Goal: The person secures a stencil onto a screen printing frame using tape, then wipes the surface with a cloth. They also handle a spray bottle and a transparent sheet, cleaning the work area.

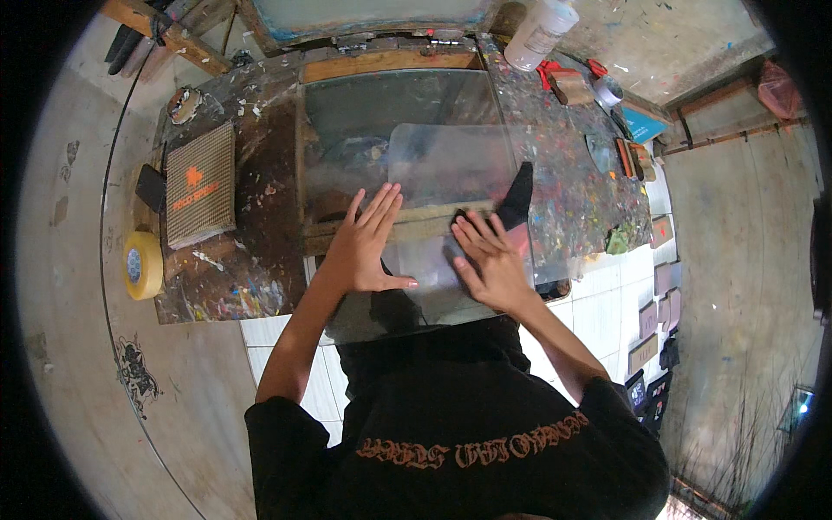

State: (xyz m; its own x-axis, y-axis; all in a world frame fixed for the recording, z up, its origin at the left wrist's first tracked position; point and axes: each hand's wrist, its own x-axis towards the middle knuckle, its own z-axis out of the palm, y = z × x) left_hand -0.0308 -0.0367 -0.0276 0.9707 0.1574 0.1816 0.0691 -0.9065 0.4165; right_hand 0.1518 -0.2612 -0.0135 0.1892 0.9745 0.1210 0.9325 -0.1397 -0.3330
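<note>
A glass panel (347,104) in a wooden frame is set into the paint-stained table in front of me. A clear, round-cornered plastic sheet (446,160) lies over the glass, reaching toward its near side. My left hand (368,247) rests palm down near the sheet's left edge, its fingers and thumb spread. To its right, my right hand (492,264) lies palm down with fingers stretched out. A black, sock-like piece of cloth (517,198) sits just beyond the right hand, whose fingertips touch or cover its dark end; I cannot tell which.
At left are a patterned stack (201,186), a black phone-like object (151,188) and a yellowish tape roll (143,266). A white bottle (542,35), white tape roll (608,91) and squeegee-like tools (624,158) stand or lie at right. Printed boxes (643,353) line the tiled floor.
</note>
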